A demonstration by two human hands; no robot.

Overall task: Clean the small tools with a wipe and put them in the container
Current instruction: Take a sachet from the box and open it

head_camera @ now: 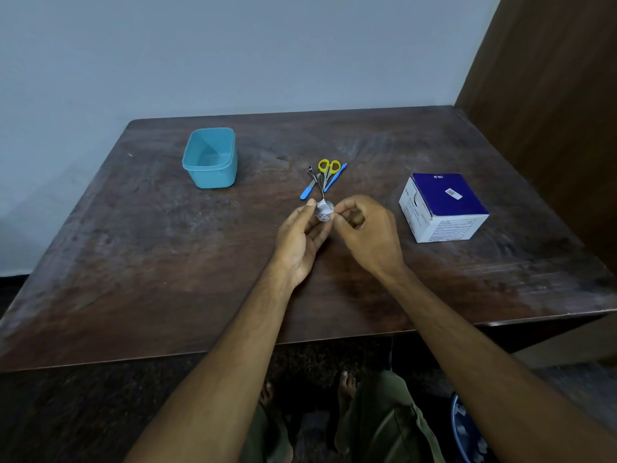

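A dark wooden table (167, 262) stands against a pale grey wall, with a brown panel at the right edge of view. Both hands meet over the middle of the table: the left hand (300, 235) and the right hand (370, 232) each pinch a small crumpled white packet (324, 210) between thumb and fingertips, so both grips are clamped on it. This is judged to be a wipe sachet being opened, and no wipe is yet seen out of it. Just beyond the packet lie the small tools in a tight cluster: yellow-handled scissors (329, 168), a blue-handled tool (307, 190) to the left, another slim blue tool (335, 178) to the right, and thin metal pieces (315, 178) between them. None of them is held. The teal container (210, 158) sits well apart at the far left and looks empty. A blue and white box (442, 208) rests to the right, near the hands. Assessment: the task stands at its opening step, with all cleaning and all placing left to do. The metal pieces overlap and cannot be counted or identified. The printing on the box and packet is too small to read. A blue object at the lower right is cut off by the frame
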